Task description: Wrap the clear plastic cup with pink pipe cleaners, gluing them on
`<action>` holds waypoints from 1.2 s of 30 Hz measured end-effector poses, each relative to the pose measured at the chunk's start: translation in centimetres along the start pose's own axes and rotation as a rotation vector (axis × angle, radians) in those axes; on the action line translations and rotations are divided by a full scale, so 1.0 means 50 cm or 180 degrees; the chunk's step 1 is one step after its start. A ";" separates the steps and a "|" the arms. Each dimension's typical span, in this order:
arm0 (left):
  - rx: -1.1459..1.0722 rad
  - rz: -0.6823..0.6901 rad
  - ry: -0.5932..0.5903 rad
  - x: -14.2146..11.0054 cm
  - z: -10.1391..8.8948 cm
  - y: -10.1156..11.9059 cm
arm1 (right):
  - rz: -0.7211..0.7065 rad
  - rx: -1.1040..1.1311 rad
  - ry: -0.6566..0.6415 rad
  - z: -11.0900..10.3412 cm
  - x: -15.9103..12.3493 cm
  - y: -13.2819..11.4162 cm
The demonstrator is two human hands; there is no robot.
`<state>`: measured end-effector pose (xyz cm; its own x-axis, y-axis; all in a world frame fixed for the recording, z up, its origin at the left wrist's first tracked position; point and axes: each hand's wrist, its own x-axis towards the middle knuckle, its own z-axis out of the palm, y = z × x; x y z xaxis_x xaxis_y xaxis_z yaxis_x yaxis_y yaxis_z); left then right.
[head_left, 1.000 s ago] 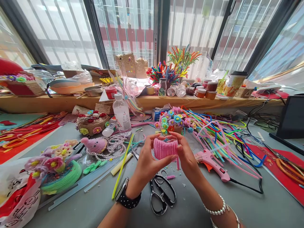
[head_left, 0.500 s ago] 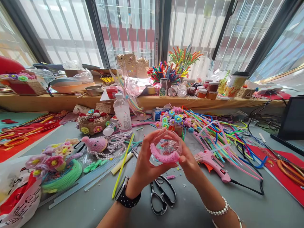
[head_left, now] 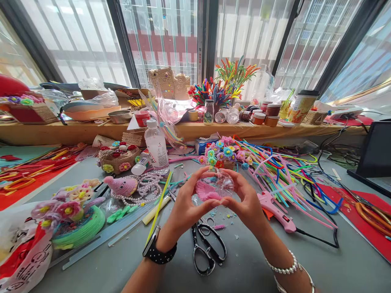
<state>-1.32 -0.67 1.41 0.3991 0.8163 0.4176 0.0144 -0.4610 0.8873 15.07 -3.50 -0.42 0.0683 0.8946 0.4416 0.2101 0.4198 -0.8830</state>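
Between my two hands is a clear plastic bottle bottom (head_left: 225, 184), with a fuzzy pink chenille stem (head_left: 204, 190) curved along its left and lower side. My left hand (head_left: 188, 198) grips it from the left, fingers wrapped over the far side. From the right my right hand (head_left: 247, 197) closes round the clear plastic, its thumb meeting the chenille stem and the left thumb at the near edge. Palms and fingers hide part of the piece. Just below, black-handled scissors (head_left: 210, 248) lie on the grey table (head_left: 244, 264).
A pink glue gun (head_left: 279, 215) with a black cord lies to the right, beside a heap of colourful chenille stems (head_left: 275, 167). Leftward are a water bottle (head_left: 156, 146), glue sticks (head_left: 100, 240), pearl strings (head_left: 151, 189) and a green flower basket (head_left: 81, 228). A crowded shelf (head_left: 171, 132) runs behind.
The plastic piece has turned in my hands, so its clear base faces more to the right and the pink stem shows more on the left. My right fingers now wrap further over it.
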 end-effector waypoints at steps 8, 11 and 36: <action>-0.1262 -0.0661 -0.0007 0.008 0.005 0.000 | -0.0160 0.0053 -0.0361 -0.019 0.005 -0.013; -0.1552 -0.0882 -0.0218 0.009 0.007 0.000 | -0.0155 0.0079 -0.0269 -0.023 0.007 -0.017; -0.2963 -0.1566 0.0277 0.020 0.013 0.005 | 0.0691 -0.2036 0.0739 -0.163 -0.055 0.025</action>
<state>-0.32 -0.19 1.94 0.4727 0.8798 -0.0491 -0.5670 0.3463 0.7473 23.10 -6.69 -1.45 0.3644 0.8622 0.3518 0.6943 0.0002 -0.7197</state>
